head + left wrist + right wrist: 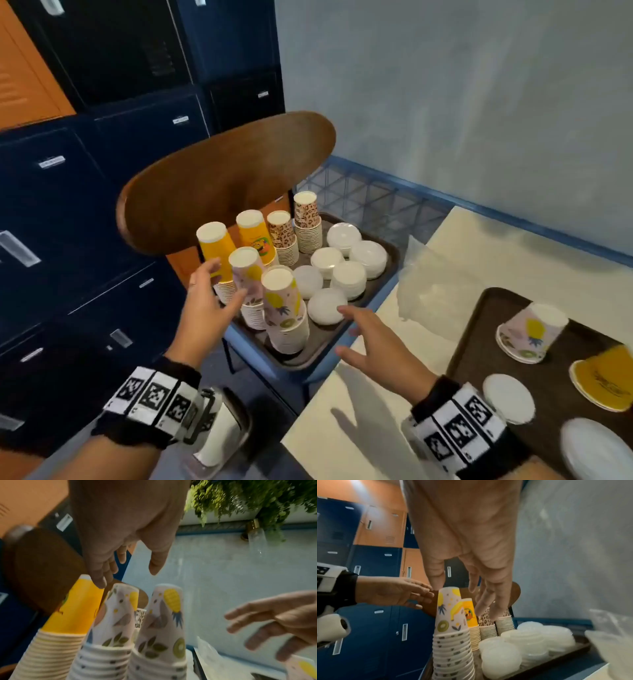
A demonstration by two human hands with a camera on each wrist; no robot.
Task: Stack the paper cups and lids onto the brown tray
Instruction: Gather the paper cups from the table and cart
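Observation:
A brown tray [393, 257] on a chair seat carries upside-down stacks of paper cups: yellow [215, 246], leopard-print [282, 233] and pineapple-print [282, 301]. Beside them stand several stacks of white lids [325, 305]. My left hand [224, 281] is open, its fingers spread by the yellow stack [73, 608] and the rear pineapple stack [118, 612]; contact is unclear. My right hand [342, 330] is open and empty, hovering by the nearest lid stack [500, 654]. A second brown tray [479, 342] on the table holds a pineapple cup [529, 330], a tipped yellow cup [606, 380] and lids [508, 397].
The chair's curved wooden back [222, 185] rises just behind the cup stacks. A crumpled clear plastic bag [431, 284] lies on the cream table [359, 428] between the two trays. Blue and orange lockers [68, 205] fill the left, and a pale wall [445, 102] stands behind.

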